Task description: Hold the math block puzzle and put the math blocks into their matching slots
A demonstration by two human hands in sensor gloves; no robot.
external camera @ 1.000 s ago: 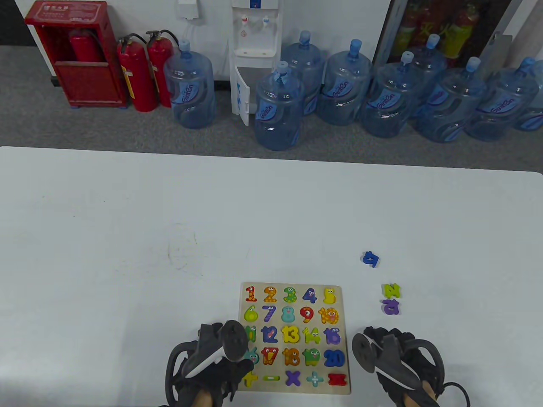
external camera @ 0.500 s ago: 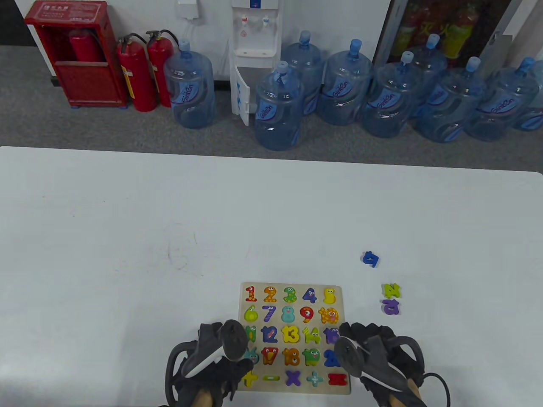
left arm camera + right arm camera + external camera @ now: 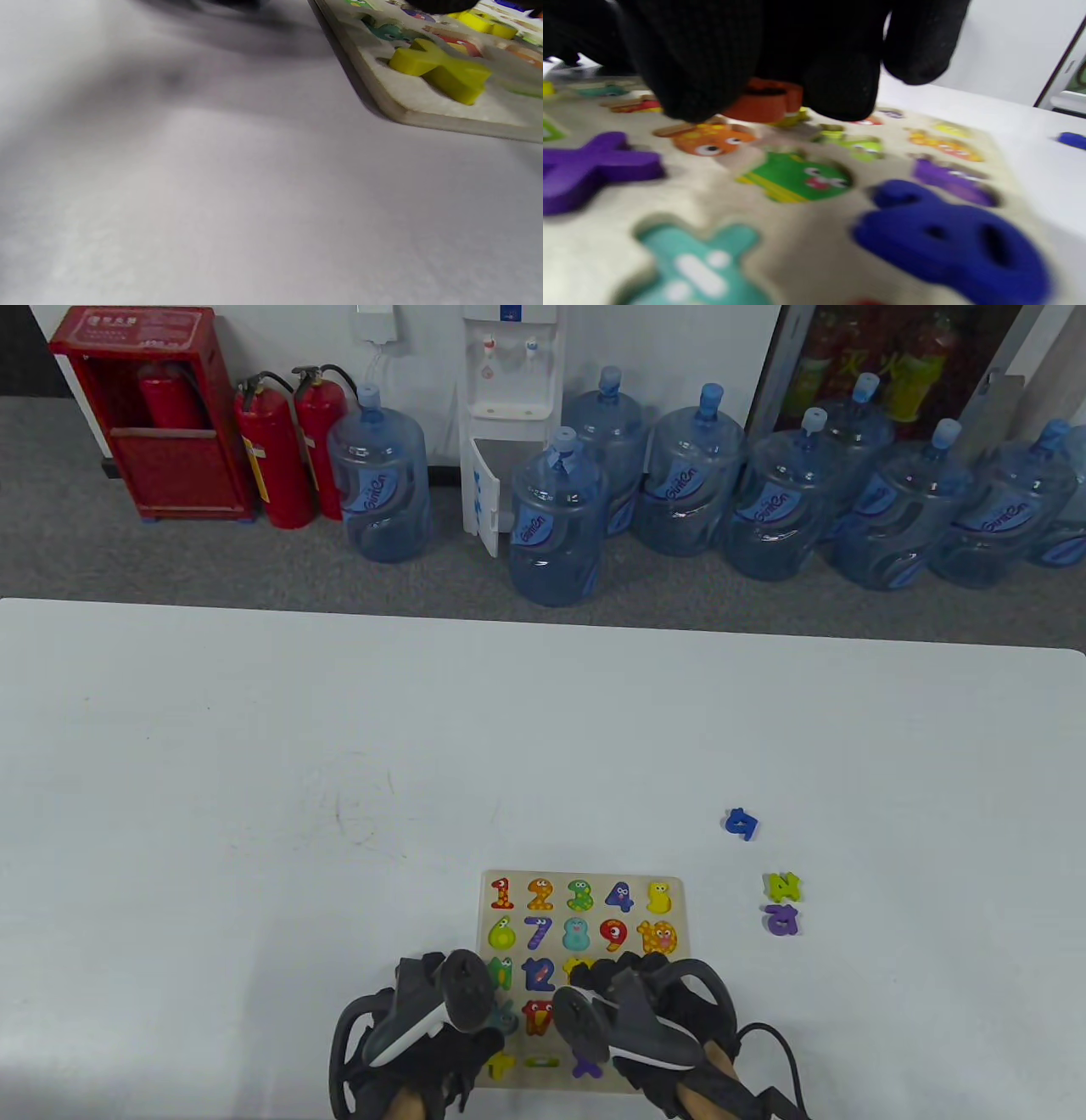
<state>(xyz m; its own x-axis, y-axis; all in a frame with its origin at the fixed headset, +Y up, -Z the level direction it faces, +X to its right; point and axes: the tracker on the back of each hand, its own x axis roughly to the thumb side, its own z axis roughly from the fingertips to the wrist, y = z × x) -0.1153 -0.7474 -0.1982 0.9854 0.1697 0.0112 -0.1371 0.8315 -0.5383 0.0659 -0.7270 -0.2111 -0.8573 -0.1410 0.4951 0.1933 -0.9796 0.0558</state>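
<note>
A: It's a white table [image 3: 254, 729] with grey carpet beyond its far edge. What's nearest the front?

B: Both gloved hands, in from the bottom edge. The left hand [image 3: 416, 1035] lies over the near-left corner of the math block puzzle [image 3: 585, 909], covering the left ends of the lower rows. How its fingers lie I cannot tell; the tracker hides them. In the left wrist view the yellow plus block [image 3: 441, 72] sits in its slot at that corner, and the board's edge lies flat on the table.

A: And the right hand?

B: The right hand [image 3: 653, 1018] is over the board's lower middle. In its wrist view the fingers [image 3: 704, 63] curl down and pinch an orange number block [image 3: 763, 101] just above the board. Around it sit the purple multiply block [image 3: 589, 165], the teal divide block [image 3: 700, 262] and the blue 20 block [image 3: 950, 241].

A: Any loose pieces?

B: Three, right of the board and apart from it: a purple block [image 3: 781, 919] touching a green block [image 3: 782, 886], and farther back a blue block [image 3: 741, 823].

A: Open room?

B: Bare tabletop spreads left of the board and behind it to the far edge. Past that stand water jugs [image 3: 556, 521], a white dispenser [image 3: 509, 407] and red fire extinguishers [image 3: 276, 453].
</note>
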